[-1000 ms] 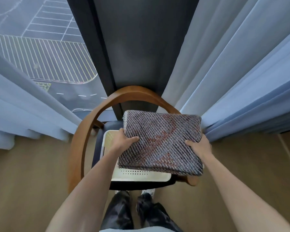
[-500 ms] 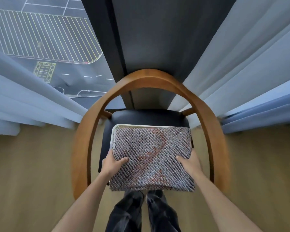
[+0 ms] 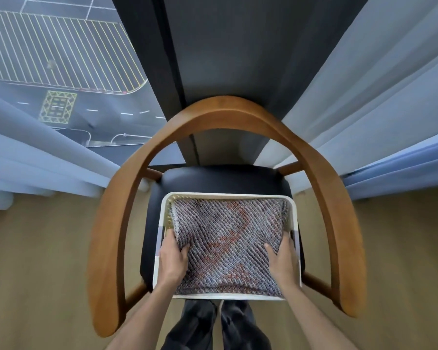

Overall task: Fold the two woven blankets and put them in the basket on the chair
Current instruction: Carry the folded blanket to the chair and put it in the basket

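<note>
A folded woven blanket [image 3: 228, 238], grey with a red-brown pattern, lies inside the white perforated basket [image 3: 228, 195] on the black seat of the wooden chair [image 3: 122, 223]. My left hand [image 3: 173, 258] grips the blanket's left edge inside the basket, thumb on top. On the right edge, my right hand [image 3: 282, 261] grips it the same way. The blanket fills the basket wall to wall and hides whatever is beneath it.
The chair's curved wooden armrest [image 3: 238, 109] arcs around the basket on three sides. Pale blue curtains [image 3: 364, 109] hang left and right, with a dark window pillar [image 3: 213, 59] behind. My legs [image 3: 213, 324] stand on the wooden floor [image 3: 36, 274] just in front of the seat.
Both hands have lowered the folded blanket from above the chair down into the basket. The view has moved closer and now looks more directly over the chair.
</note>
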A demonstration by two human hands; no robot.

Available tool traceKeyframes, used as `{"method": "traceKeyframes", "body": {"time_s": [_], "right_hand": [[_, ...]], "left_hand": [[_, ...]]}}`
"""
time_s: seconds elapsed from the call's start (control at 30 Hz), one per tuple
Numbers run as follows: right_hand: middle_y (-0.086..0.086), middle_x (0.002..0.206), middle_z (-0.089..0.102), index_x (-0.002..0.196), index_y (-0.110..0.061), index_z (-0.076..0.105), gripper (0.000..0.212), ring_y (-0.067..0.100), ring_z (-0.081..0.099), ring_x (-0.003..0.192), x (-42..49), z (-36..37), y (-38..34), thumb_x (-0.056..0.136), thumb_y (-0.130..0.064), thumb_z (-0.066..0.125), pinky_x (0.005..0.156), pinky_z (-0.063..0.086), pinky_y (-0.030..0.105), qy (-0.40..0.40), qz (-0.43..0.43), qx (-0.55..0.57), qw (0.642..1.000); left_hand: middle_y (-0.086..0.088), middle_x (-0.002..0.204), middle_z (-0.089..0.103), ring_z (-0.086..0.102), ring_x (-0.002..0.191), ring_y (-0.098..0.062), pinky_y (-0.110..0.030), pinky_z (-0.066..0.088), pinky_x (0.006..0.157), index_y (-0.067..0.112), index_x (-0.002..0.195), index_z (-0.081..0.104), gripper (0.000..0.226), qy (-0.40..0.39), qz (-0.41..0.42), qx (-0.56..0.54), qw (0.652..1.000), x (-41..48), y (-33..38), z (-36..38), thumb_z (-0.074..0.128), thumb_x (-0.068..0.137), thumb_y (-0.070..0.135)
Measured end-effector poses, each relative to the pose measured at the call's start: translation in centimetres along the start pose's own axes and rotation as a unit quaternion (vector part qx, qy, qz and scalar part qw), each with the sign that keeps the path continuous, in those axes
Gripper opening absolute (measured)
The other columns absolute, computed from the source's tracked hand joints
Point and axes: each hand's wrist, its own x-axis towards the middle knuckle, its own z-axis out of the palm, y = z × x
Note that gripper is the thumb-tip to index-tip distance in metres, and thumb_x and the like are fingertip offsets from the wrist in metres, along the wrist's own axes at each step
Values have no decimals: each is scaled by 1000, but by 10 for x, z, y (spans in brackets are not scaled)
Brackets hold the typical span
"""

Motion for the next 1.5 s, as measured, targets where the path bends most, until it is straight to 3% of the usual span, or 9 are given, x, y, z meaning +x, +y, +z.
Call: {"method": "traceKeyframes", "body": {"time_s": [0.17, 0.47, 0.63, 0.77, 1.0, 1.1, 1.2, 1.4, 1.5], "right_hand": [[9, 140, 42, 142, -12, 25, 67, 24, 47, 124, 4, 13, 10, 87, -22, 63, 93, 49, 36, -10, -28, -98, 995], [18, 142, 42, 129, -17, 48, 86, 35, 40, 131, 3, 27, 22, 54, -29, 89, 100, 40, 43, -94, -289, -350, 886], [20, 157, -4, 150, -16, -4, 125, 34, 3, 144, 25, 51, 61, 62, -80, 56, 115, 16, 44, -124, -224, -381, 889], [19, 157, 4, 150, -9, 2, 118, 33, 6, 143, 37, 65, 67, 65, -84, 35, 112, -1, 40, -120, -204, -383, 893], [20, 157, -2, 149, -8, 19, 98, 33, 0, 144, 25, 33, 67, 71, -45, 66, 114, 0, 40, -113, -280, -366, 880], [13, 139, -48, 141, -7, -24, 100, 32, -38, 133, 22, 28, 68, 83, -14, 57, 117, -5, 40, -191, -256, -408, 855], [20, 150, -18, 148, -3, -4, 118, 39, -15, 141, 30, 41, 66, 60, 5, 75, 108, 30, 48, -153, -246, -386, 876], [22, 153, 9, 144, 0, 26, 122, 41, 15, 140, 27, 46, 63, 40, -2, 89, 97, 41, 50, -125, -240, -362, 892], [25, 154, 13, 143, 0, 30, 90, 39, 20, 140, 26, 33, 38, 71, -28, 75, 105, 34, 48, -75, -266, -357, 892]], "left_hand": [[-15, 136, 41, 46, 122, -29, -45, 42, 102, 10, 138, 30, 58, 11, 38, 86, 996, 4, -6, 13, 59, 87, 4], [-22, 152, 27, 3, 145, -32, -47, 8, 115, 3, 146, 27, 65, -104, 297, 424, 849, 2, -35, 31, 32, 90, 36], [-20, 156, 17, 13, 145, -33, -44, 5, 116, 10, 149, 18, 71, -132, 265, 460, 837, 28, -75, 40, 10, 96, 56], [-21, 157, 13, 12, 145, -35, -47, 10, 115, 10, 149, 14, 73, -142, 240, 459, 844, 40, -76, 54, 5, 95, 59], [-25, 153, 21, 16, 143, -39, -52, 19, 112, 7, 148, 23, 91, -182, 327, 446, 813, 33, -60, 28, 47, 72, 50], [-26, 151, -21, -18, 140, -38, -54, 4, 117, 10, 148, -15, 100, -212, 319, 528, 758, 37, -57, 18, 48, 80, 48], [-20, 139, -43, -36, 132, -35, -50, -7, 117, 14, 136, -37, 87, -252, 250, 605, 712, 36, -50, 22, 38, 95, 29], [-29, 152, -14, -20, 136, -41, -56, -1, 113, 8, 148, -12, 90, -178, 253, 533, 788, 28, -41, 36, 52, 88, 31], [-26, 152, 23, 11, 144, -38, -54, 18, 112, 4, 146, 26, 85, -128, 279, 422, 853, 31, -32, 37, 48, 72, 39]]}}
